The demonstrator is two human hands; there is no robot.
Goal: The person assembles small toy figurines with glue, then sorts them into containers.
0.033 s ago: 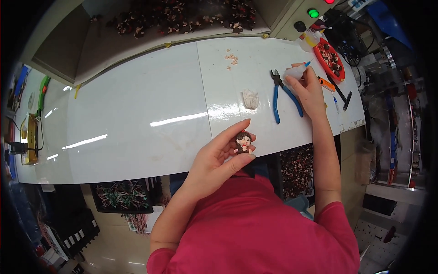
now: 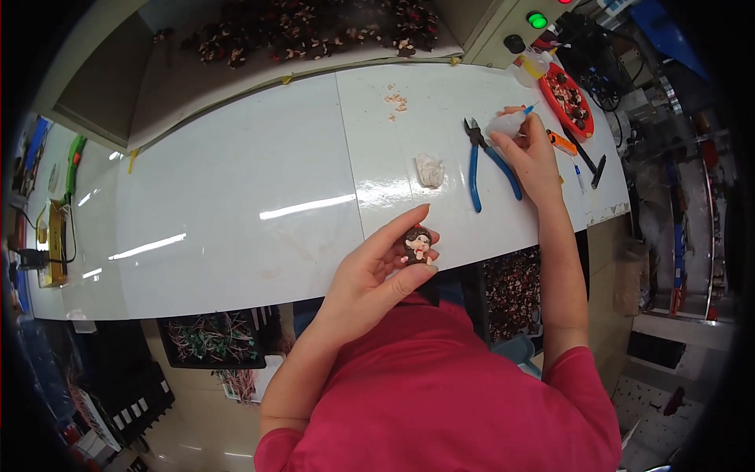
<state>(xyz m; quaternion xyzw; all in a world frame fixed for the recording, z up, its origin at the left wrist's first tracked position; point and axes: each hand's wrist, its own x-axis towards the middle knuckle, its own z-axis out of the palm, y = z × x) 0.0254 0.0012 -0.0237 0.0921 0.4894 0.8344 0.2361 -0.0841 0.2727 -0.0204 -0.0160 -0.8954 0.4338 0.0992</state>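
My left hand (image 2: 376, 271) is closed around a small brown monkey figurine (image 2: 418, 242) near the table's front edge. The figurine has a pale face and a bit of red on its front, and it sits between the thumb and fingers. Farther off to the right, my right hand (image 2: 531, 153) grips a translucent squeeze bottle (image 2: 505, 124) with a thin blue tip pointing up and to the right. Left of that hand lies a pair of cutting pliers (image 2: 477, 161) with blue handles, jaws away from me. A crumpled white wad (image 2: 429, 170) rests between the pliers and the figurine.
Small peach-coloured pieces (image 2: 397, 102) are scattered at the back. A red tray (image 2: 568, 102) of little parts, a second bottle (image 2: 533, 67), an orange-labelled tube (image 2: 561, 142) and a black-handled tool (image 2: 599, 171) line the right side. Behind the table, a shelf compartment (image 2: 314, 35) holds many figurines.
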